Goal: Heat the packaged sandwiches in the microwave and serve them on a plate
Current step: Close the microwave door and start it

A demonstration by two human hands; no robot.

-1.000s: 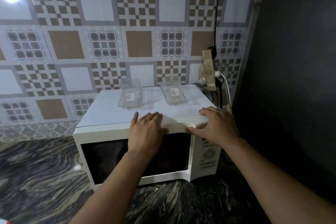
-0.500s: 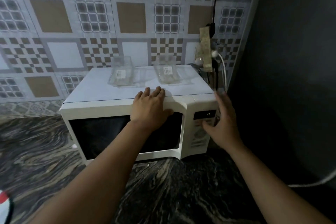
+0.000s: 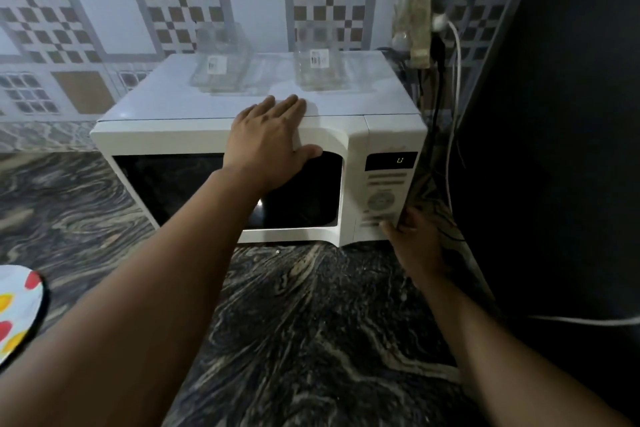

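The microwave (image 3: 242, 156) stands on the marbled surface (image 3: 311, 322), door closed. Left hand (image 3: 273, 146) lies flat, fingers extended, on its top front edge. Right hand (image 3: 412, 236) touches the lower control panel (image 3: 384, 198); its finger posture cannot be determined. Two clear packages (image 3: 221, 66) rest on top.

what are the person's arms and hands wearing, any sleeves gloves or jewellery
Both arms are bare up to the frame's edge, with no sleeves in view. The left hand and right hand wear no gloves. No ring, watch or bracelet shows, though the right hand is dim and partly in shadow.
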